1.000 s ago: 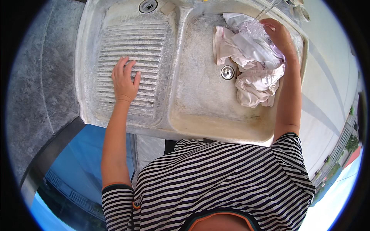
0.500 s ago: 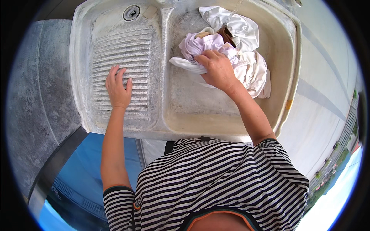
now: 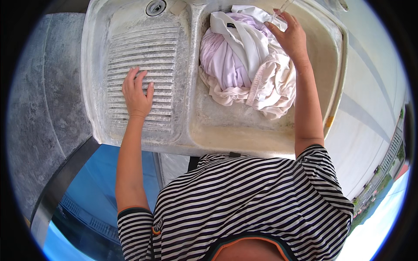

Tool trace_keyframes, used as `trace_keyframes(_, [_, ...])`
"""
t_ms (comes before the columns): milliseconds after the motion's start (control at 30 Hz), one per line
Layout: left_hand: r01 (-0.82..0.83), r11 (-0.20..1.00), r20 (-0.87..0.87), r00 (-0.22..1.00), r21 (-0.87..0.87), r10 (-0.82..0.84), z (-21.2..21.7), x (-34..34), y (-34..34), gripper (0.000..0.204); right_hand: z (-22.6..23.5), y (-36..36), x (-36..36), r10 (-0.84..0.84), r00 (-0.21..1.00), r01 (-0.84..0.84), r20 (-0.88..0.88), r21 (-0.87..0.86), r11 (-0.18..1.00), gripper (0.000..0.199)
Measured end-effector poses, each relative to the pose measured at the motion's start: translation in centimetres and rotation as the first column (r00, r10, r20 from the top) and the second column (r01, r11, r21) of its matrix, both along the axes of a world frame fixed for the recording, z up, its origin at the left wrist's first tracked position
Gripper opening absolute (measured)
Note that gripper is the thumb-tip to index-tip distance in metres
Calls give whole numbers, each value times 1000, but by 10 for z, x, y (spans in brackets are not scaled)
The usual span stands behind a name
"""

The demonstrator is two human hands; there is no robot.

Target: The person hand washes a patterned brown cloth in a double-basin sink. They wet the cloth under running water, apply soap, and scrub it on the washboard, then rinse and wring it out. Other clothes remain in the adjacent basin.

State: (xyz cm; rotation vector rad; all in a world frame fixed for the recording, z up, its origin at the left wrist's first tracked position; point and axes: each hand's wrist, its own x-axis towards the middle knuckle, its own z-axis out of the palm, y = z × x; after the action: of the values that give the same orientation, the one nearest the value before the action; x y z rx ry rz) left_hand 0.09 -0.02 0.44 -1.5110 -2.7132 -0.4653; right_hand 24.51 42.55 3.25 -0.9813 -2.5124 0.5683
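Note:
A heap of wet-looking laundry lies in the right basin [image 3: 226,135]. It includes a lilac garment [image 3: 222,61], a white garment [image 3: 252,45] with a collar band and small dark label, and a cream garment [image 3: 278,82] with a gathered edge. My right hand [image 3: 289,39] is over the far right side of the heap, thumb and fingers apart, beside a thin stream of water [image 3: 283,8]. Whether its fingertips touch the white cloth is hard to tell. My left hand [image 3: 138,96] rests on the ridged washboard [image 3: 143,52], fingers spread and slightly bent, holding nothing.
A divider [image 3: 194,74] separates the washboard side from the basin. A metal drain [image 3: 156,7] and a small flat tan piece [image 3: 178,7] sit at the far end of the washboard side. Grey stone slab [image 3: 48,87] adjoins the sink on the left.
My right hand has let go of the bunched cloth and moved far and right to the water stream. The laundry now lies turned over and more spread out. The left hand stays on the washboard.

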Motion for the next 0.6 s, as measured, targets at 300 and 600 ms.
trace_keyframes(300, [-1, 1000, -38, 999, 13, 2, -3, -1, 0, 40, -93, 0, 2, -103, 983, 142, 150, -284, 948, 45])
trace_keyframes(600, [0, 1000, -22, 1000, 27, 0, -6, -2, -1, 39, 91, 70, 42, -337, 878, 357, -338, -4, 934, 48])
